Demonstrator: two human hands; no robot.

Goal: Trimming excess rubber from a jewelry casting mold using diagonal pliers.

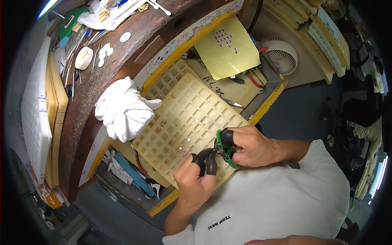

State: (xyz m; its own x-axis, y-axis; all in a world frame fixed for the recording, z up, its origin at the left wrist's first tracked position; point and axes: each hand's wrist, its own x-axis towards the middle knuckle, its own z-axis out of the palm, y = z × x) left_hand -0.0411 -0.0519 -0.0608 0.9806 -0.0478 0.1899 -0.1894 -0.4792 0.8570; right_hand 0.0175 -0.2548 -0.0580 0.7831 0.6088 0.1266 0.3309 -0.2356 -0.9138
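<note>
My right hand (251, 147), with black covering on a fingertip, is closed round green-handled pliers (230, 159), their jaws at my left hand's fingers. My left hand (194, 177), black covers on its fingers, is pinched at the jaws; whatever it holds is too small to name. Both hands are over a cream gridded tray (163, 134). On this tray lie small star-like pieces (188, 139), fine chains and several copper-coloured bits (157, 122). A second gridded tray (167, 77) lies partly beneath it.
A wooden bench (102, 69) bears sticks, white discs and a white glove bundle (126, 106). A yellow paper (224, 45) with pink dots, red-handled tools (255, 81), a blue object (134, 175) and a white fan (277, 55) surround the trays. Stacked boards (45, 122) stand left.
</note>
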